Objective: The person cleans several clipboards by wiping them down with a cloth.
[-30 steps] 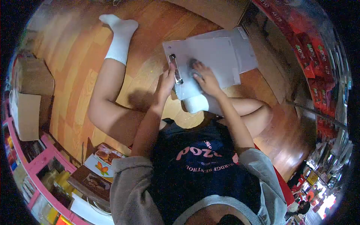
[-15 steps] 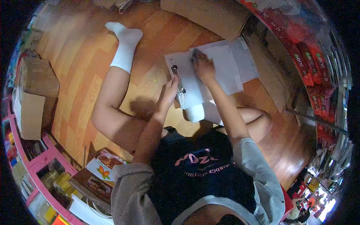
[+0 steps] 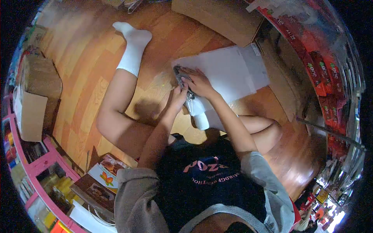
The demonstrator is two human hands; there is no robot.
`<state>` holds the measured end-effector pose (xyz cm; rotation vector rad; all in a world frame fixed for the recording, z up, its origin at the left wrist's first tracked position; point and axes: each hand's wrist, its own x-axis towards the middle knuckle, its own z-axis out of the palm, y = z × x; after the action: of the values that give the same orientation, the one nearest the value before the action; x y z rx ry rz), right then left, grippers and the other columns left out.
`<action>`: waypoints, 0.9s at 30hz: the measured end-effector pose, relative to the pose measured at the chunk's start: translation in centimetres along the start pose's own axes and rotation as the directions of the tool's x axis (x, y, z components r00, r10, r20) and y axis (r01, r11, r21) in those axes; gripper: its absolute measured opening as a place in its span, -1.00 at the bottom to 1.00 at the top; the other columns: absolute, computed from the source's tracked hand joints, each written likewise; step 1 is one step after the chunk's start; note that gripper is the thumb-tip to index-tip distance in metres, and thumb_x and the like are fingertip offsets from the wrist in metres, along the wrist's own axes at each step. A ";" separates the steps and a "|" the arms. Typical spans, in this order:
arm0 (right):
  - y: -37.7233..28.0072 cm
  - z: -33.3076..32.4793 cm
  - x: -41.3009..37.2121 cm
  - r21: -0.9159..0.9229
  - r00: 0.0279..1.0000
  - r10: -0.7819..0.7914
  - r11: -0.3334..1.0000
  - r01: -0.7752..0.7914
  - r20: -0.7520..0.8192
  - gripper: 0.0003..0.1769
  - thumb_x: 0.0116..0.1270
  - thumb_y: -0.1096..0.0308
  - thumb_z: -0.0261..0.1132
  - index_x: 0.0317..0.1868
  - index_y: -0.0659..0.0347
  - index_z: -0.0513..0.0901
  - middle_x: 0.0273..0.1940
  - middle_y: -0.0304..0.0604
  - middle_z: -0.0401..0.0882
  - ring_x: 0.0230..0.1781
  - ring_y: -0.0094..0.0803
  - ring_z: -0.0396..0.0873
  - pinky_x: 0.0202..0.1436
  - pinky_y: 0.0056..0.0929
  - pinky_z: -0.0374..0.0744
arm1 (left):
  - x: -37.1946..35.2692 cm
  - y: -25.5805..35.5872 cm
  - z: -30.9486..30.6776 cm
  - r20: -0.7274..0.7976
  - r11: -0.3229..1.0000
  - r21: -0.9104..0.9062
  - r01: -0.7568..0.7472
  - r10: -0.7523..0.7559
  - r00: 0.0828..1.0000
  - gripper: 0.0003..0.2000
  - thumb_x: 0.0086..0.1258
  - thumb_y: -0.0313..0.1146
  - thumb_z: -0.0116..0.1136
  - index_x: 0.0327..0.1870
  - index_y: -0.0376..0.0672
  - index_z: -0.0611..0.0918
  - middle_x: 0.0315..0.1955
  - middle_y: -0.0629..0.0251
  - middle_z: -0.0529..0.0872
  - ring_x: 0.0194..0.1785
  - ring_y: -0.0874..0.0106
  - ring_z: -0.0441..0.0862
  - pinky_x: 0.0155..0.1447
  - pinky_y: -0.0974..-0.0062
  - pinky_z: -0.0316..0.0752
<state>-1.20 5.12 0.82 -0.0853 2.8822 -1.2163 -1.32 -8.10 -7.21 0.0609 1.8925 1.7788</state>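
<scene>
Your left hand [image 3: 178,98] clamps the clipboard [image 3: 221,72] edge; your right hand [image 3: 199,84] covers a grey wad [image 3: 179,72], finger closure unclear.

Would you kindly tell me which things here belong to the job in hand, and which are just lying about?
In the job: clear clipboard, gripped by the left hand; grey cloth under the right hand.
Just around: large cardboard box; red packets; pink rack.

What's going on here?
A person seated low over a wood floor has a clear clipboard in front of them. The left hand holds its clip edge; the right hand presses a dark grey, cloth-like item there, near the metal clip. Another translucent sheet shows past the clipboard's far edge, near a cardboard box.
</scene>
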 end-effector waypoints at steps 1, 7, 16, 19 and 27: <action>0.1 0.1 0.5 -0.055 0.996 -0.063 0.996 0.066 0.060 -0.54 0.28 0.07 -0.06 0.09 0.11 0.41 0.16 -0.10 0.30 0.20 -0.20 0.22 0.29 -0.08 0.00 | 0.2 -0.3 0.0 -0.001 1.000 0.001 -0.001 0.001 1.000 -0.56 0.34 -0.02 -0.15 -0.11 -0.28 0.52 -0.35 0.26 0.60 -0.27 0.50 0.47 -0.14 0.50 0.37; 0.6 -0.3 2.7 -0.176 0.974 -0.030 0.982 0.071 0.226 -0.50 0.28 0.02 -0.08 0.13 0.10 0.36 0.17 -0.15 0.30 0.21 -0.24 0.20 0.30 -0.11 -0.01 | -0.4 1.1 0.7 -0.037 0.963 -0.267 0.038 -0.050 0.998 -0.52 0.33 0.01 -0.13 -0.16 -0.33 0.53 -0.35 0.28 0.60 -0.26 0.53 0.46 -0.14 0.56 0.36; 2.7 0.0 3.4 -0.472 0.995 -0.005 0.881 -0.045 -0.103 -0.51 0.25 -0.01 -0.06 0.12 0.02 0.38 0.14 -0.19 0.33 0.20 -0.24 0.22 0.28 -0.02 0.04 | -0.5 1.1 0.6 0.063 0.944 -0.285 0.164 -0.153 0.986 -0.58 0.30 -0.03 -0.04 -0.17 -0.29 0.54 -0.40 0.37 0.56 -0.32 0.62 0.40 -0.22 0.64 0.33; 4.7 -0.4 3.1 -0.542 0.987 0.050 0.831 -0.125 -0.151 -0.50 0.26 0.00 -0.07 0.14 0.01 0.36 0.16 -0.20 0.30 0.22 -0.23 0.18 0.27 0.06 0.02 | -0.4 1.5 0.5 0.075 0.963 -0.213 0.168 -0.156 0.985 -0.64 0.30 -0.08 -0.02 -0.18 -0.26 0.54 -0.42 0.40 0.55 -0.34 0.63 0.41 -0.24 0.65 0.33; 10.9 -2.6 1.3 -0.657 0.942 0.081 0.698 -0.286 -0.324 -0.51 0.28 0.01 -0.10 0.16 -0.02 0.33 0.20 -0.22 0.26 0.27 -0.12 0.09 0.24 0.17 -0.03 | -1.3 3.2 0.6 0.132 0.957 -0.248 0.150 -0.120 0.984 -0.71 0.29 -0.19 0.03 -0.18 -0.27 0.53 -0.42 0.42 0.57 -0.36 0.61 0.44 -0.23 0.62 0.35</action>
<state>-3.05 14.52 -5.13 0.3958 3.3010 -0.0389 -1.00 -7.62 -3.80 -0.0569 1.5341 1.8686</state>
